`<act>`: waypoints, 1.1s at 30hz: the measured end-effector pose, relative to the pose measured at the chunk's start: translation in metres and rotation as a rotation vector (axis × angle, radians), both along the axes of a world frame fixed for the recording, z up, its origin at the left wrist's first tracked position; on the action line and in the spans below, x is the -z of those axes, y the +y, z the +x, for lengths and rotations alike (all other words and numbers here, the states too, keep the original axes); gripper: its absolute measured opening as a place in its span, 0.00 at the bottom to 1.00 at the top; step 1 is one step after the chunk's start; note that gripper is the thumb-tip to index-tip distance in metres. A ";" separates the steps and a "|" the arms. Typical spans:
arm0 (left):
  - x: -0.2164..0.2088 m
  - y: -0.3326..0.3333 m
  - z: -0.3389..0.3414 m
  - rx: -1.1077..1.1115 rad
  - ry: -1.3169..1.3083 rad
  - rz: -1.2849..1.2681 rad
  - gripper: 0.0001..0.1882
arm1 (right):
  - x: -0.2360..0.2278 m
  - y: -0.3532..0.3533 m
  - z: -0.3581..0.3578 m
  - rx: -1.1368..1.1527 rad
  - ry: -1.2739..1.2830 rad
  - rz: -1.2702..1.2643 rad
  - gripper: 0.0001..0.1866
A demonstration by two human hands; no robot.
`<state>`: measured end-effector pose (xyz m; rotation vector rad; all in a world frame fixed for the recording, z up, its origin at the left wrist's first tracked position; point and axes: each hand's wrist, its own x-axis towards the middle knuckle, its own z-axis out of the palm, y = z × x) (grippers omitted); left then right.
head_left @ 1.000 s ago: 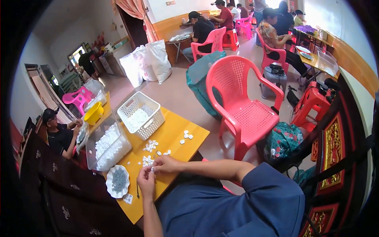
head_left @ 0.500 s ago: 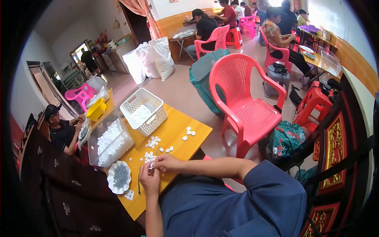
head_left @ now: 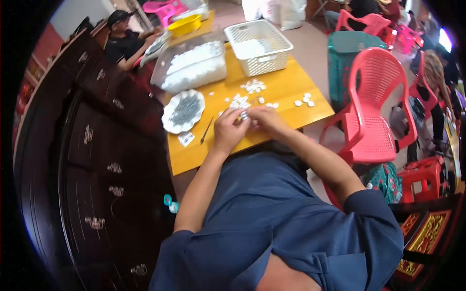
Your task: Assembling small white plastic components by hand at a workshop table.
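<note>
Over the near edge of the yellow table (head_left: pixel 291 87), my left hand (head_left: pixel 229 130) and my right hand (head_left: pixel 268 120) meet fingertip to fingertip. Both are closed on a small white plastic piece (head_left: pixel 243 116), mostly covered by the fingers. Just beyond them lies a loose pile of small white pieces (head_left: pixel 239 102), with another heap (head_left: pixel 255 86) farther back. Several white pieces (head_left: pixel 306 100) sit apart on the right. Left of my hands are a thin dark tool (head_left: pixel 207 130) and a scalloped white plate (head_left: pixel 169 115) holding small grey parts (head_left: pixel 185 110).
A clear bin (head_left: pixel 158 72) full of white pieces and a white lattice basket (head_left: pixel 267 65) stand at the table's far side. A small printed packet (head_left: pixel 186 138) lies below the plate. Dark drawers (head_left: pixel 97 145) rise at left, a pink chair (head_left: pixel 371 121) at right; a co-worker (head_left: pixel 124 43) sits far left.
The view has swung left and down, so the table and hands appear farther right and higher. Both hands stay together at the same spot, still on the small piece.
</note>
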<state>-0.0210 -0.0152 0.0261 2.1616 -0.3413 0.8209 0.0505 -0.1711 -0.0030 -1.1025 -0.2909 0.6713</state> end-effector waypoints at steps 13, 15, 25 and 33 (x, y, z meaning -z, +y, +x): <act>-0.004 0.006 -0.008 -0.007 0.057 -0.003 0.15 | -0.008 0.004 -0.011 0.043 -0.111 -0.045 0.12; -0.003 0.007 -0.008 -0.008 0.063 -0.006 0.15 | -0.012 0.003 -0.013 0.050 -0.146 -0.100 0.12; -0.004 0.008 -0.007 -0.010 0.081 0.029 0.14 | -0.002 0.006 -0.008 0.078 -0.187 -0.101 0.15; 0.000 0.011 -0.006 -0.011 0.007 0.092 0.13 | -0.004 0.008 -0.013 0.112 -0.241 -0.145 0.13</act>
